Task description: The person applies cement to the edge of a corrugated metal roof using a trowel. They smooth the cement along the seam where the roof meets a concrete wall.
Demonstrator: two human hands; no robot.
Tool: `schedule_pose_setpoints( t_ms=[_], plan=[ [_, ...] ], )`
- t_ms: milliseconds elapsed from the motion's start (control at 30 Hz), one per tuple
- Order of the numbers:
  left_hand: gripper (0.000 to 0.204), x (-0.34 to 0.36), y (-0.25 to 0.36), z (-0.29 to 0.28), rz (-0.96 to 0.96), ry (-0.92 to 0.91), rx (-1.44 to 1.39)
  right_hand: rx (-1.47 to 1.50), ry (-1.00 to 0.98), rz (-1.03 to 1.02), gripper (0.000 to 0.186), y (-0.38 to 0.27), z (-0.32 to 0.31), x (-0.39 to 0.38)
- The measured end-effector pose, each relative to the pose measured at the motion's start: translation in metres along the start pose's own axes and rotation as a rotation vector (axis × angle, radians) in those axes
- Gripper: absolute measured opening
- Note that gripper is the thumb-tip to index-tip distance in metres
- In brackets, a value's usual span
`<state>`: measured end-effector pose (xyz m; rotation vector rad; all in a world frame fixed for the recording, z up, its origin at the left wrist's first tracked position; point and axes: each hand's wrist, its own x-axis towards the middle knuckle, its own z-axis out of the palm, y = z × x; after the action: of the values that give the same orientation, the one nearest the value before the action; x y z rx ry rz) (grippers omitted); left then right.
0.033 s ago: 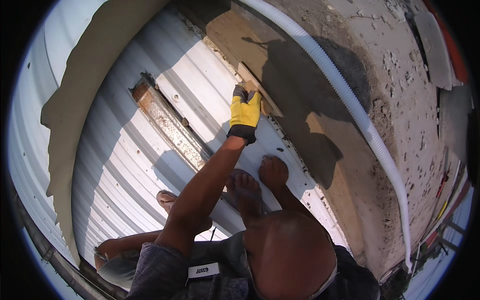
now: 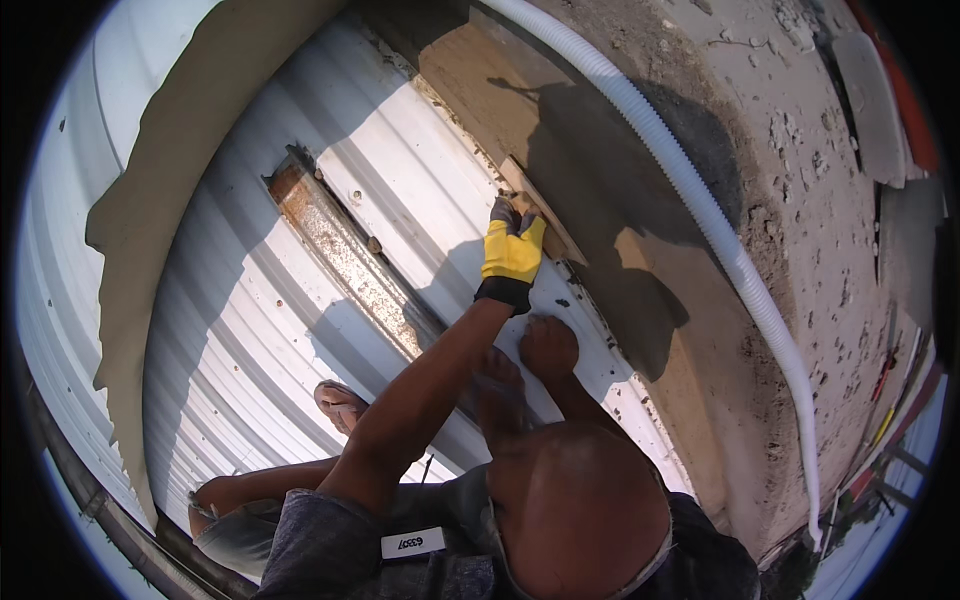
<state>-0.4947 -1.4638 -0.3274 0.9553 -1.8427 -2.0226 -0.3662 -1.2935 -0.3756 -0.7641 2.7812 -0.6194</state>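
Observation:
My left hand (image 2: 514, 247), in a yellow, grey and black glove, is closed on a pale wooden float (image 2: 558, 240) at the upper middle. The float lies against a smooth brown mortar-like strip (image 2: 668, 395), along its border with white corrugated metal sheeting (image 2: 390, 160). My bare forearm reaches up to it from the lower left. My right hand does not show. Below the glove are bare toes (image 2: 548, 348) on the sheeting.
A white corrugated hose (image 2: 690, 170) runs down the right beside rough concrete (image 2: 820, 250). A rusty metal channel (image 2: 340, 250) lies left of my hand, with a sandal (image 2: 340, 405) below it. A jagged grey-beige band (image 2: 160, 170) curves along the left.
My gloved left hand and the wooden float have moved a little down and to the right along the strip's border.

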Motion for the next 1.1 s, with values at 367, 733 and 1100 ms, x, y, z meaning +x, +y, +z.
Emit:
schedule_pose_setpoints(
  t_ms=[367,733,1100],
  plan=[
    [0.018,0.066,0.064,-0.056,-0.032,0.093,-0.212,-0.024,0.222,-0.086,0.016,0.005,-0.021,0.005],
    [0.024,-0.041,0.002,0.047,-0.113,0.047,0.03,0.163,0.159,0.038,0.021,0.009,-0.026,-0.005],
    [0.015,-0.198,-0.038,0.032,0.406,-1.004,0.673,0.064,0.174,-0.086,0.02,-0.009,-0.024,0.011]
  ],
)
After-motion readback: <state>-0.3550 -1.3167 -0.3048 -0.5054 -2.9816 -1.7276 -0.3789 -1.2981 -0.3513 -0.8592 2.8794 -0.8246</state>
